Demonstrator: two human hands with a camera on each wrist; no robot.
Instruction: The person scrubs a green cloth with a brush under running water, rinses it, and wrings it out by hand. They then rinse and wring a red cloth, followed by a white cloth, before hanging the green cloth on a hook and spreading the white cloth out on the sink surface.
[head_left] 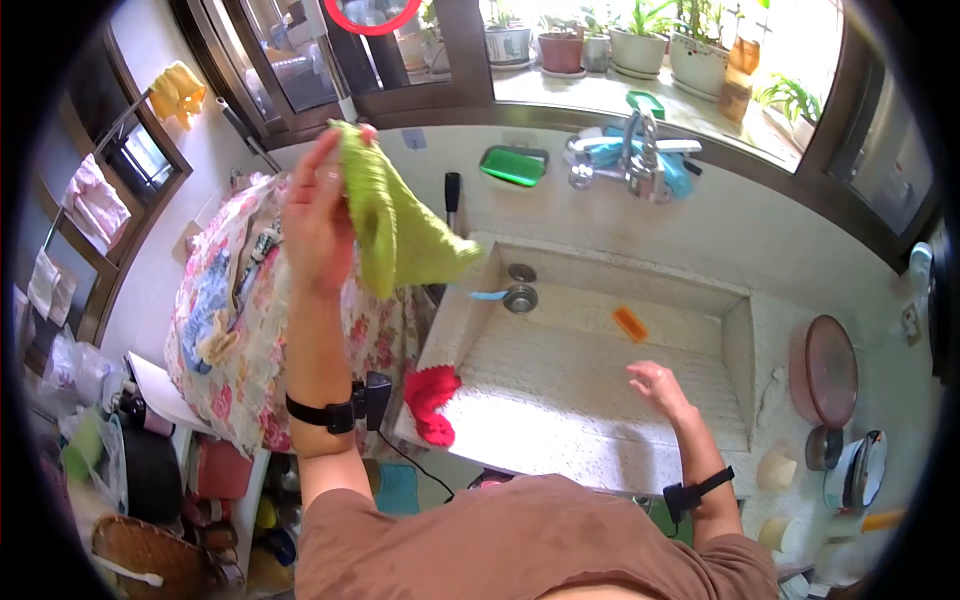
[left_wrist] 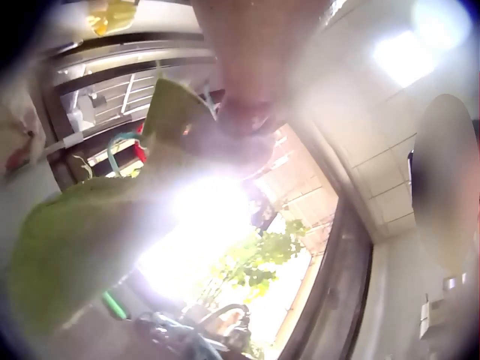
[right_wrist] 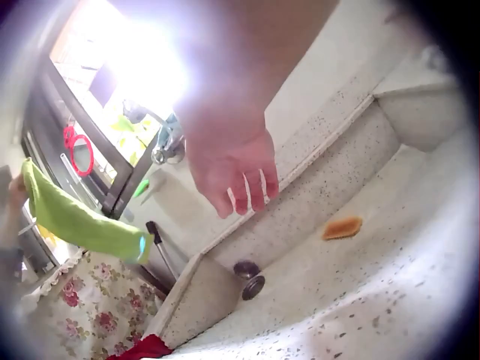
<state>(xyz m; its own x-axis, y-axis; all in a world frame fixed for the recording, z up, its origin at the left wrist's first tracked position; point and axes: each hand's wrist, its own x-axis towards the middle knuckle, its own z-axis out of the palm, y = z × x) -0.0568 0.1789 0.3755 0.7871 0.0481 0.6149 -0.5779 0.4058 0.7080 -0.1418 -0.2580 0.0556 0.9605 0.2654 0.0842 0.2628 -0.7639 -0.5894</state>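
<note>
My left hand is raised on the left and pinches a lime-green cloth by its upper edge. The cloth hangs down and flares to the right, its lower corner near the sink's back left corner. In the left wrist view the green cloth droops from the fingers. My right hand hovers over the stone sink, holding nothing. Its fingers hang loosely in the right wrist view. A crumpled red cloth lies over the sink's front left rim. An orange oblong block rests in the basin.
Two round drain fittings and a light-blue strip are at the basin's left. Behind stands the faucet, beside a green soap dish. A floral cover drapes a bulky thing at left. A pinkish basin leans at right.
</note>
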